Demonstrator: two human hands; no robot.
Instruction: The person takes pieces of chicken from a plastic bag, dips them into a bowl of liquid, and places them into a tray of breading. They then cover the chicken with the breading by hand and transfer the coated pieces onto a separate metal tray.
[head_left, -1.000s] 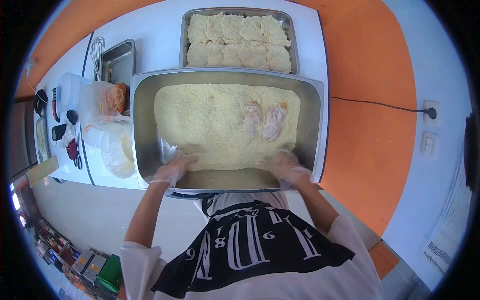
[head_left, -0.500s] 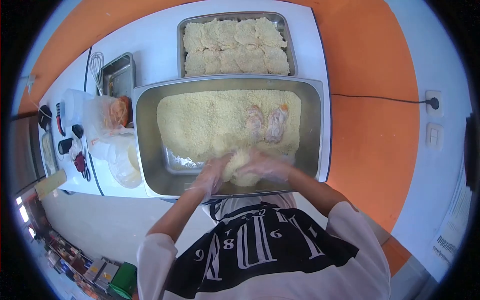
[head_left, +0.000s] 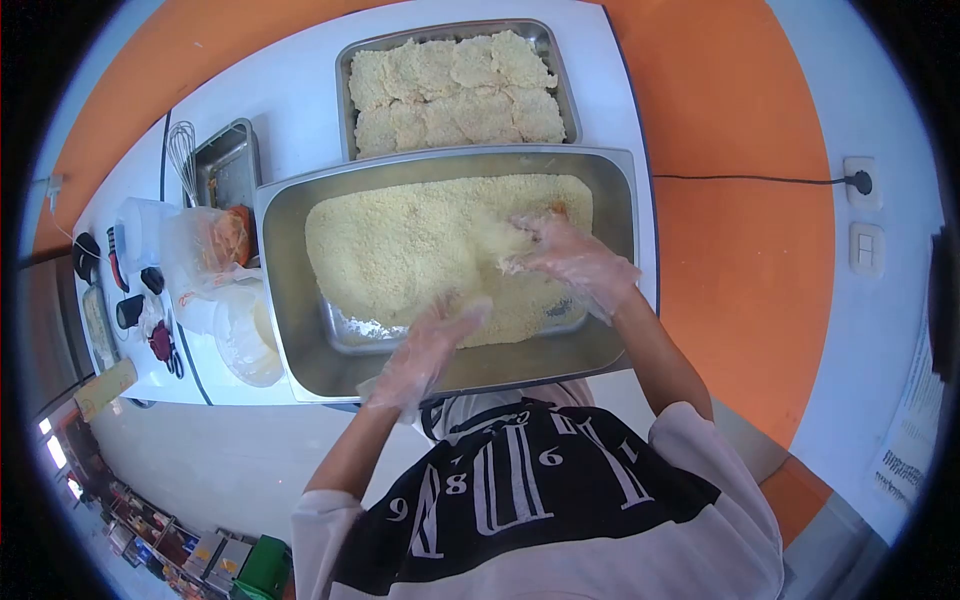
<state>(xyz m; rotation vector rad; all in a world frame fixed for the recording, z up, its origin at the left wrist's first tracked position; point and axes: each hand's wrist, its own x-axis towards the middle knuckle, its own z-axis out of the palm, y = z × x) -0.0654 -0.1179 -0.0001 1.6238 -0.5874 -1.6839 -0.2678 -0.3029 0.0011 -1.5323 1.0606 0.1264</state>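
Observation:
A deep steel pan (head_left: pixel 285 250) holds a wide bed of pale yellow breadcrumbs (head_left: pixel 390 235). My right hand (head_left: pixel 578 262), in a clear plastic glove, is over the right side of the bed with its fingers apart. Loose crumbs blur in the air by its fingertips. The raw meat pieces there are mostly hidden by this hand; only a small orange-pink bit (head_left: pixel 557 208) shows beyond it. My left hand (head_left: pixel 425 350), gloved likewise, hovers at the near edge of the crumbs, thumb and fingers spread, holding nothing visible.
Behind the pan stands a steel tray (head_left: pixel 347 125) with rows of crumb-coated pieces (head_left: pixel 455 90). To the left are a whisk (head_left: pixel 184 160), a smaller metal tray (head_left: pixel 228 165), plastic bags (head_left: pixel 195 250) and scissors (head_left: pixel 175 362). A cable (head_left: pixel 750 179) runs to the wall socket at right.
My hands have moved apart from the crumb heap they shared at the near side. The right went up and right over the meat pieces; the left stayed low. The view shifted slightly.

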